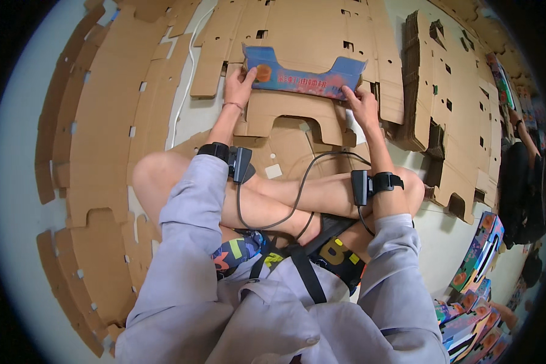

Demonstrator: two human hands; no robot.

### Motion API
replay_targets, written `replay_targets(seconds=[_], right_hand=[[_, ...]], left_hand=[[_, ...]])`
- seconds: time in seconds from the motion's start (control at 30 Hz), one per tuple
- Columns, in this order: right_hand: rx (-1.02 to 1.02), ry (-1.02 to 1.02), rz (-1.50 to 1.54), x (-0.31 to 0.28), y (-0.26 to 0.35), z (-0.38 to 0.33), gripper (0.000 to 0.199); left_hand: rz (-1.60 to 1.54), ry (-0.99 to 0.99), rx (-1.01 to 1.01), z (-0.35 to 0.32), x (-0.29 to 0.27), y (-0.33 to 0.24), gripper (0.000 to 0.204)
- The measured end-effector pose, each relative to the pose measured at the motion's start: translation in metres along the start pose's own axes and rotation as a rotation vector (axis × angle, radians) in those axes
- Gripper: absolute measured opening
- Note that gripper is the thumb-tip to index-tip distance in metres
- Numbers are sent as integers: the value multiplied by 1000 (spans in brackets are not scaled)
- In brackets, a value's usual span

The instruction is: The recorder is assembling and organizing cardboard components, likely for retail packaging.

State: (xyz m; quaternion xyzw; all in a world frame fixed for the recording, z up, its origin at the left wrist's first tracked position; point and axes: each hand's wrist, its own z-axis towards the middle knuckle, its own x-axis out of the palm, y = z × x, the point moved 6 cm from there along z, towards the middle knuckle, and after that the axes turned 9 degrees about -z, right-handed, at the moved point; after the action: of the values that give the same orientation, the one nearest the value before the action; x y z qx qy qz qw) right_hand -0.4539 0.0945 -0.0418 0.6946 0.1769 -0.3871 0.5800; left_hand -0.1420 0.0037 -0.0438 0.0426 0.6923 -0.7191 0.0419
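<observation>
The person sits cross-legged on the floor [18, 182], both arms stretched forward over the knees to a blue printed flap [303, 74] of a die-cut box blank [291, 115] that lies flat just ahead of the legs. The flap stands folded up along the blank's far edge, its printed side facing the person, with a raised tab at each end and a lower stretch between. The left hand [239, 85] grips the flap's left end, thumb on the printed face beside an orange picture, fingers hidden behind the card. The right hand [361, 103] is closed on the flap's lower right corner, fingertips pressing the card down where it meets the brown panel. Each forearm carries a black strap with a small black device, left [236, 162] and right [367, 185], and a black cable [297, 194] loops from them across the bare shins toward the lap. More brown blanks [91, 151] lie spread in overlapping sheets over the floor to the left and ahead, and a white cord [185, 85] runs between them at the left. To the right a stack [421, 85] of blanks stands near the right hand. At the lower right, finished coloured boxes [476, 291] are piled on edge, well apart from the hands. Another person [522, 176] in dark clothes sits at the far right rim.
</observation>
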Motion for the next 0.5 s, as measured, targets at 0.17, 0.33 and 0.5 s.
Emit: replay_targets(seconds=[0.17,0.33,0.5], right_hand=[[-105,-101,260,-12,15,4,39],[-163,-75,520,-23,26,-5,39],[-197,51,459,-11,32,-6,41]], left_hand=[[58,-17,1,15,-5,-10,36],[100,65,128,5,9,-60,49],[185,86,315,12,5,-36,59]])
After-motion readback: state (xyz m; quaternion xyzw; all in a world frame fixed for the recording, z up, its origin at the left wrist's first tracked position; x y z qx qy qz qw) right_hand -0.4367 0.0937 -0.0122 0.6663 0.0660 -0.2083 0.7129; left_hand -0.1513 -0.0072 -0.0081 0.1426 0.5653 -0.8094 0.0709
